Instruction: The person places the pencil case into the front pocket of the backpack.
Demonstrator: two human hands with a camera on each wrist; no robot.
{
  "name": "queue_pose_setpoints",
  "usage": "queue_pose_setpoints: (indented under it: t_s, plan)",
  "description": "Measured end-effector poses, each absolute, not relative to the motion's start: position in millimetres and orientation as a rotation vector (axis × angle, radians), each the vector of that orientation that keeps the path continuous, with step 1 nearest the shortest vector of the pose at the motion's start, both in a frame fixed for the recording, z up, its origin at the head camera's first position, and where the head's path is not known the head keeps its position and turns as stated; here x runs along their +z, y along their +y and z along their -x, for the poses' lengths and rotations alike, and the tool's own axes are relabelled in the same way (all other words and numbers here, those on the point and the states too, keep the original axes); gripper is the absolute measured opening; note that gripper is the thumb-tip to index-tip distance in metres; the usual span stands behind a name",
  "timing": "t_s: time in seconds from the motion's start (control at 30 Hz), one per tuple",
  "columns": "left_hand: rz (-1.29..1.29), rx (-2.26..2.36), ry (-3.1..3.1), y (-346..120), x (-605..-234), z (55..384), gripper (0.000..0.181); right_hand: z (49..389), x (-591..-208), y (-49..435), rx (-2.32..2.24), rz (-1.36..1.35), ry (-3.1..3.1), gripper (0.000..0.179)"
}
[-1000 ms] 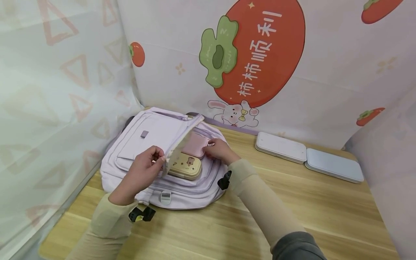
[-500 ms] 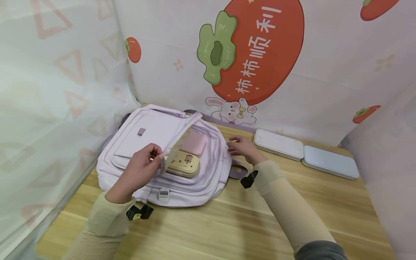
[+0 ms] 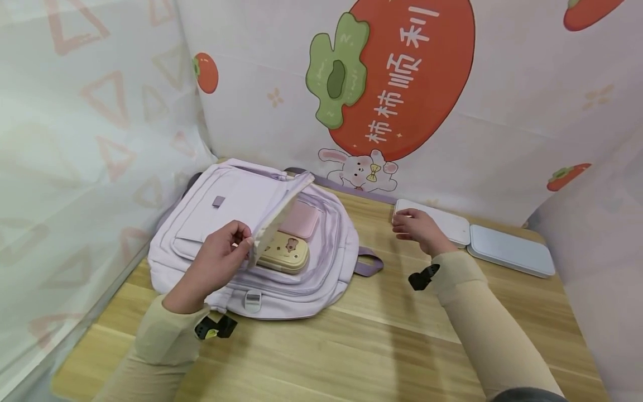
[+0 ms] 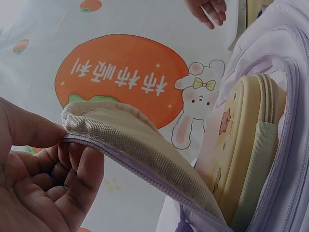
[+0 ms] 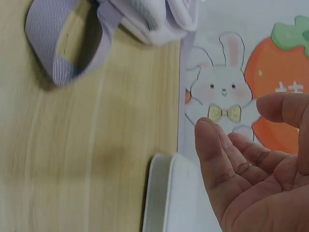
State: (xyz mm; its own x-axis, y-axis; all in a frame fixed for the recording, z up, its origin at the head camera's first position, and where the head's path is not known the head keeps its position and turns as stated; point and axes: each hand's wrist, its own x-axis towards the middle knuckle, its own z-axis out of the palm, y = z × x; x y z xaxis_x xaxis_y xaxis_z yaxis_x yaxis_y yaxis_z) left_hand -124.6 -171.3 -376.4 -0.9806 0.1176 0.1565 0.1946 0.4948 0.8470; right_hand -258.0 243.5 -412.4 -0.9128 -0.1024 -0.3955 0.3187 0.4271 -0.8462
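A pale lilac backpack (image 3: 221,184) lies flat on the table with its front pocket unzipped. My left hand (image 3: 221,262) pinches the zippered edge of the pocket flap (image 4: 145,154) between thumb and fingers, holding it raised. Inside the pocket sit a yellow zip case (image 3: 288,254) with small bear prints and a pink case (image 3: 300,219), both partly covered by the flap. My right hand (image 3: 419,228) holds nothing, its fingers relaxed and apart in the right wrist view. It hovers over the left end of a white flat case (image 3: 447,223).
A light blue flat case (image 3: 512,251) lies end to end with the white one along the back of the wooden table (image 3: 321,357). A purple strap loop (image 3: 369,263) sticks out from the backpack's right side. Printed cloth walls (image 3: 261,67) stand behind and at both sides.
My right hand has left the pink case in the pocket and moved right, over to the white case. My left hand keeps its pinch on the flap.
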Motion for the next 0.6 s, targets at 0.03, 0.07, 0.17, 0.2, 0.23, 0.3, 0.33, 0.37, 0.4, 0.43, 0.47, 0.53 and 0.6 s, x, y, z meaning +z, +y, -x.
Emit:
queue_pose_setpoints:
  t_s: [0.03, 0.07, 0.17, 0.2, 0.23, 0.3, 0.33, 0.37, 0.4, 0.43, 0.47, 0.53, 0.6]
  plan:
    - [0.277, -1.517, -2.647, -171.3, -376.3, 124.6, 0.004, 257.8, -410.6, 248.2, -1.488, -0.188, 2.296, 0.055]
    - [0.276, -1.516, -2.648, -171.4, -376.2, 124.6, 0.004, 257.9, -409.1, 253.3, -1.496, -0.196, 2.289, 0.056]
    - [0.277, -1.517, -2.650, -170.7, -376.4, 124.8, 0.004, 258.0, -405.6, 271.0, -1.517, -0.256, 2.267, 0.059]
    - [0.277, -1.518, -2.650, -170.5, -376.4, 124.9, 0.004, 258.1, -404.6, 277.0, -1.529, -0.281, 2.259, 0.061]
    - [0.278, -1.522, -2.650, -170.2, -376.4, 124.6, 0.004, 258.5, -404.0, 282.8, -1.545, -0.308, 2.250, 0.062]
    - [0.277, -1.524, -2.653, -169.9, -376.4, 124.3, 0.004, 258.8, -403.5, 293.8, -1.547, -0.357, 2.252, 0.065]
    - [0.275, -1.525, -2.654, -169.8, -376.5, 124.2, 0.004, 258.7, -403.4, 298.4, -1.551, -0.380, 2.251, 0.066]
    - [0.275, -1.525, -2.655, -169.7, -376.6, 123.9, 0.004, 258.5, -404.0, 302.8, -1.554, -0.398, 2.252, 0.067]
    - [0.273, -1.522, -2.656, -169.7, -376.7, 123.8, 0.004, 258.1, -404.5, 306.8, -1.544, -0.406, 2.261, 0.068]
    - [0.271, -1.522, -2.656, -169.6, -376.8, 123.7, 0.004, 257.3, -405.1, 310.1, -1.538, -0.412, 2.268, 0.069]
    - [0.267, -1.520, -2.656, -169.7, -377.1, 123.9, 0.004, 256.3, -405.7, 313.1, -1.521, -0.411, 2.282, 0.069]
    - [0.264, -1.526, -2.654, -169.6, -377.7, 123.9, 0.004, 254.1, -407.1, 318.5, -1.490, -0.405, 2.312, 0.071]
    - [0.261, -1.533, -2.652, -169.7, -378.2, 124.0, 0.004, 252.3, -409.0, 323.7, -1.439, -0.397, 2.349, 0.073]
